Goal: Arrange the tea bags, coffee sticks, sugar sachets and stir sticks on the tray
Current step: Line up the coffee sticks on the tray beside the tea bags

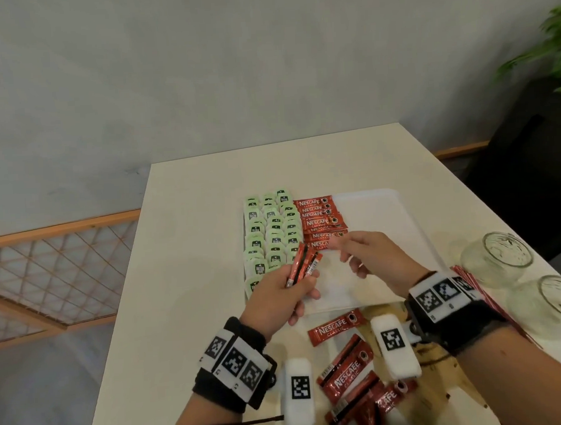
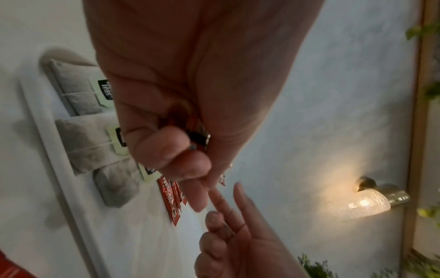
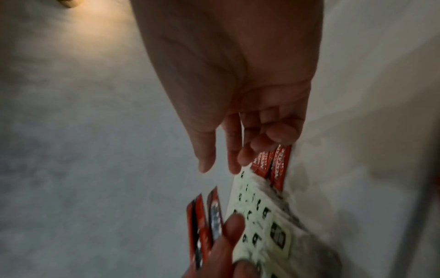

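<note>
**Coffee column half laid, more sticks in hand**

Head view: the white tray (image 1: 369,204) carries rows of tea bags (image 1: 270,232) on its left side, with a column of coffee sticks (image 1: 318,221) just beside them. The left hand (image 1: 277,297) grips a small bunch of coffee sticks (image 1: 303,264); the right hand (image 1: 377,254) hovers over the tray, fingers loose, holding nothing. More loose sticks (image 1: 346,368) lie on the table near the wrists.

Left wrist view: fingers curl round the bunch (image 2: 195,135).

Right wrist view: the right hand's fingers (image 3: 234,150) hang relaxed and empty above the column.

Judged step: laying coffee sticks. Next, the right hand should draw one stick from the bunch and set it at the column's near end.
</note>
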